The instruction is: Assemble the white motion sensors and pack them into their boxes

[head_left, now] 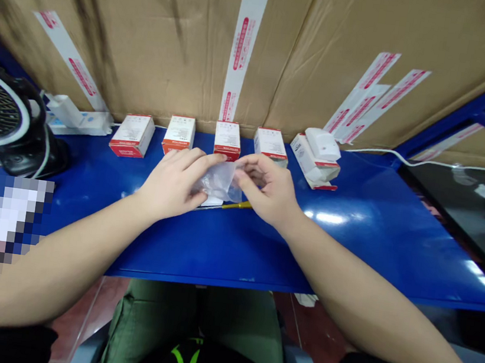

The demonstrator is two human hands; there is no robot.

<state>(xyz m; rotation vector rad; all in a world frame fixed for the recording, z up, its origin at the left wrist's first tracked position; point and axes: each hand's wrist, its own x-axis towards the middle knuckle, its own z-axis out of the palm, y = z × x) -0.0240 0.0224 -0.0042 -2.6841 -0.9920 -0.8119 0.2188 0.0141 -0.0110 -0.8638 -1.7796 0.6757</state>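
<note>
A crumpled clear plastic bag (221, 180) is between my two hands above the blue table. My left hand (175, 181) grips its left side with thumb and fingers. On the other side my right hand (266, 189) has its fingers curled around the bag's edge. Under the bag lies a small white item (212, 202), mostly hidden. Beside it, partly under my right hand, is a screwdriver with a yellow handle (236, 205).
Behind my hands stand white and red boxes (133, 134), several in a row. The rightmost box (312, 161) is open, with a white device (322, 144) on it. A black fan (5, 114) stands left on the blue table (215, 249). Cardboard lines the back.
</note>
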